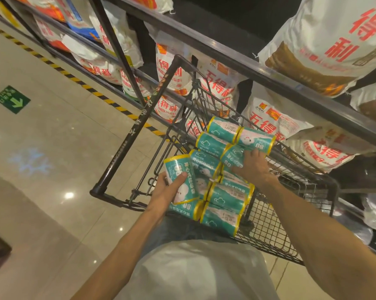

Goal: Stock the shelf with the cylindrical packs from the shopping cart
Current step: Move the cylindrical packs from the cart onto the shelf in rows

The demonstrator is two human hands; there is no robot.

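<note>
Picking teal cylindrical packs out of the shopping cart (269, 224).
The left hand (167, 189) gripped one pack (180, 180); the right hand (253, 166), fingers spread, rested on the stacked packs (223, 200). Next probably called for lifting toward the shelf (226, 59).

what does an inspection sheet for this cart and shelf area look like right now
surface: pale glossy tiled floor with light reflections
job's things: teal cylindrical packs with yellow ends piled in the wire shopping cart; one pack lifted at the pile's left edge
clutter: nothing seen
hands: left hand grips the lifted pack; right hand lies on packs in the pile, grip unclear
cables: nothing seen
surroundings: dark shelf rail holding white sacks with red print; yellow-black striped tape along the shelf base; green arrow sign on the floor
</note>
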